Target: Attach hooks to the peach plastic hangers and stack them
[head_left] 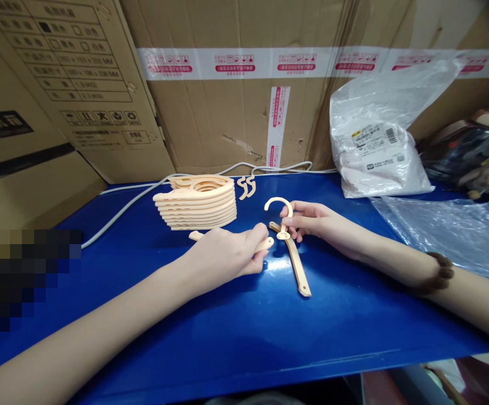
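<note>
My left hand (236,250) is closed around a cream plastic hanger arm (265,244); its holed end sticks out to the right and its other end to the left. Between the thumb and fingers of my right hand (305,219) is a cream hanger hook (285,211), upright, with its curve opening to the left. Behind the base of the hook, another hanger arm (298,267) slants down toward me; whether it is joined to the hook I cannot tell. At the back left stands a stack of cream hangers (197,205), with two small hook pieces (247,187) to its right.
A blue tabletop (210,337) lies under everything. Cardboard boxes (227,112) wall the back and left. A white plastic bag (377,152) stands at the back right, near a clear plastic sheet (451,230). A white cable (117,216) runs along the back.
</note>
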A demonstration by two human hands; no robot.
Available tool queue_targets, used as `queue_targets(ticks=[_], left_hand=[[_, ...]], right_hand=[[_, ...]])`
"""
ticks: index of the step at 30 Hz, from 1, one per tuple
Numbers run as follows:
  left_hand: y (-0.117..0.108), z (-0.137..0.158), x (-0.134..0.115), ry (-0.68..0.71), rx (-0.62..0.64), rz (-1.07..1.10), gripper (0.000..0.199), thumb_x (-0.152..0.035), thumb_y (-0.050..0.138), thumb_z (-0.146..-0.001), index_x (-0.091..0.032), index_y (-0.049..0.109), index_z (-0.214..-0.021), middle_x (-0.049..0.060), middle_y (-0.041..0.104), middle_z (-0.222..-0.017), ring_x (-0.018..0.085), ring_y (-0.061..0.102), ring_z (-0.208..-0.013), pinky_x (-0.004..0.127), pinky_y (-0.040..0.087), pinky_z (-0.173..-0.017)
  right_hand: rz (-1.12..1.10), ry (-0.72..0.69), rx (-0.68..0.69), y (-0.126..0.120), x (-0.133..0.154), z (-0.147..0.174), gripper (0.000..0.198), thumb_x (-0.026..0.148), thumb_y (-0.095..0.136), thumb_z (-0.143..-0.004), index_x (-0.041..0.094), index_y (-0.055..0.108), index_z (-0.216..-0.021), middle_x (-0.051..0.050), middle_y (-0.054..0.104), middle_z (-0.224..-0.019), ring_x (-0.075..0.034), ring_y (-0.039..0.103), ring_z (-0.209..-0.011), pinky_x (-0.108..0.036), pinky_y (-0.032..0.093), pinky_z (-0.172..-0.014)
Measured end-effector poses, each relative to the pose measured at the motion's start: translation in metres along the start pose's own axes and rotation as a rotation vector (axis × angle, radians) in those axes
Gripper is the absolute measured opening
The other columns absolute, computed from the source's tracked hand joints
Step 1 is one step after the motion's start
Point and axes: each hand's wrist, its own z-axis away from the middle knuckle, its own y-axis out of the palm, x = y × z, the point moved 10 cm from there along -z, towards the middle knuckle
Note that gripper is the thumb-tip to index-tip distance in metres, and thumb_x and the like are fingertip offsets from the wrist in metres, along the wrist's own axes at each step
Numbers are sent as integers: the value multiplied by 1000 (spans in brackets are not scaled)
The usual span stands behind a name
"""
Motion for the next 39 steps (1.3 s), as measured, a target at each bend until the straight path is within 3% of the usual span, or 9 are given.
queue_targets(ticks=[14,20,27,39], left_hand=[[-10,-2,-10,59,-37,86,16,-20,33,-92,-19,48,-86,-5,56,-54,10,52,-39,22,21,-39],[-12,-2,-10,59,-21,130,15,-22,35,-93,-18,49,-94,-5,58,-55,11,56,-44,21,25,-39],[-14,-1,-3,45,-24,157,23,-31,34,-99,-17,51,-104,-2,67,-63,13,63,-51,22,29,-42],[-18,1,7,-29,-54,244,28,-34,36,-99,-16,57,-96,1,68,-69,15,65,-59,24,38,-48]], right_hand=[[-45,-36,58,7,4,1,28,33,74,-76,19,54,-90,2,63,-76,-8,50,-61,-24,38,-60],[-52,-61,116,12,4,3,26,32,74,-77,20,53,-86,4,60,-72,-9,50,-61,-25,39,-62],[-54,-52,94,10,3,1,25,31,74,-77,20,53,-83,4,60,-71,-9,50,-60,-25,39,-61],[-62,-45,60,6,2,0,33,32,77,-73,21,47,-83,2,65,-76,-9,51,-59,-25,37,-60]])
